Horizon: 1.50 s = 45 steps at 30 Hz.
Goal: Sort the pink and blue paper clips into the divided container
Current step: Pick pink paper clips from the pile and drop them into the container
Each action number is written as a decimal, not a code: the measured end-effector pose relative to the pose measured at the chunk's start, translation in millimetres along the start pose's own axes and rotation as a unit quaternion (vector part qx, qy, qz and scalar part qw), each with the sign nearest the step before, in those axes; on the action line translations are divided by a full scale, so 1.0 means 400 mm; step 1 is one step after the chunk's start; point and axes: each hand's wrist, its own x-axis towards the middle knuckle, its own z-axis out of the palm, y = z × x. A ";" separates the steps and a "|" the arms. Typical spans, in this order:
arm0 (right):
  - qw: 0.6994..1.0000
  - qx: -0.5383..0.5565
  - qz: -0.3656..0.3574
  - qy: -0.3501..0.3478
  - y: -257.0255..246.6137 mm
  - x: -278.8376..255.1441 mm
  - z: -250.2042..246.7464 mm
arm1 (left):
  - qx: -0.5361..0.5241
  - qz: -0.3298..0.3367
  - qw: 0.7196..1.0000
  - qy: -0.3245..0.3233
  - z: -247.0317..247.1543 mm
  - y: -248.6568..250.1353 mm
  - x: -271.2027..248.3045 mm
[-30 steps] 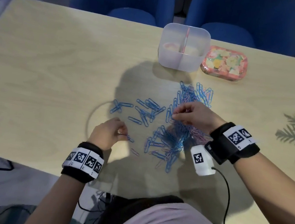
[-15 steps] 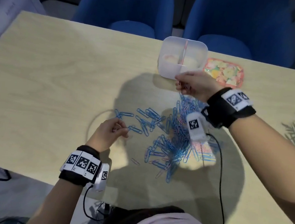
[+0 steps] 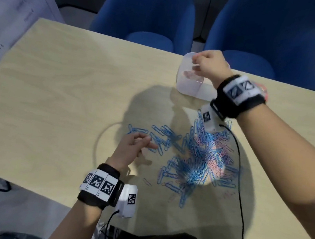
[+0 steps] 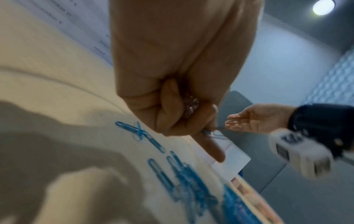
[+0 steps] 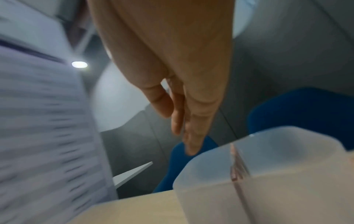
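Observation:
A mixed pile of blue and pink paper clips (image 3: 197,160) lies mid-table, with loose blue clips (image 4: 182,171) spread to its left. The translucent divided container (image 3: 188,87) stands at the far edge, with pink clips (image 3: 190,74) in its left compartment. My right hand (image 3: 199,65) hovers over that compartment. Its fingers (image 5: 191,136) hang straight and hold nothing. My left hand (image 3: 141,143) rests by the loose blue clips. Its curled fingers hold a small bunch of pink clips (image 4: 189,104) in the palm, the forefinger (image 4: 212,148) points out, and a blue clip (image 4: 209,133) sits at the fingers.
A pink patterned tin (image 3: 263,88) is mostly hidden behind my right wrist. Two blue chairs (image 3: 146,8) stand beyond the table's far edge. A printed sheet (image 3: 7,11) hangs at the left. A black cable (image 3: 239,189) runs across the table beside the pile.
My right hand rose from the pile, travelled to the container and opened over its left compartment. My left hand edged forward toward the loose blue clips.

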 end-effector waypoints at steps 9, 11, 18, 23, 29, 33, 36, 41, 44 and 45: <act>0.955 0.003 -0.018 -0.295 0.234 -0.335 0.097 | -0.091 0.041 0.995 0.020 0.101 0.092 0.016; 0.968 0.066 -0.005 -0.240 0.245 -0.351 0.104 | -0.070 0.069 0.995 0.034 0.109 0.091 0.020; 0.982 0.046 -0.015 -0.184 0.239 -0.388 0.060 | 0.146 0.175 0.973 0.030 0.101 0.071 0.039; 0.992 -0.012 -0.059 -0.113 0.250 -0.360 -0.009 | 0.262 0.153 0.951 -0.059 0.090 0.068 0.050; 0.991 -0.068 -0.075 -0.091 0.287 -0.372 -0.049 | 0.284 0.133 0.950 0.002 0.130 0.217 0.164; 0.998 -0.029 -0.037 -0.051 0.318 -0.387 -0.061 | 0.397 0.185 0.898 0.022 0.206 0.352 0.314; 0.999 -0.021 -0.034 -0.034 0.321 -0.397 -0.073 | 0.470 0.183 0.863 0.008 0.248 0.400 0.388; 0.999 0.031 -0.013 -0.037 0.307 -0.398 -0.090 | 0.576 0.262 0.775 0.000 0.267 0.370 0.366; 0.996 0.076 -0.016 -0.031 0.301 -0.399 -0.082 | 0.490 0.307 0.813 0.072 0.259 0.325 0.254; 0.995 0.091 -0.020 -0.023 0.298 -0.399 -0.078 | 0.449 0.290 0.843 0.053 0.256 0.302 0.216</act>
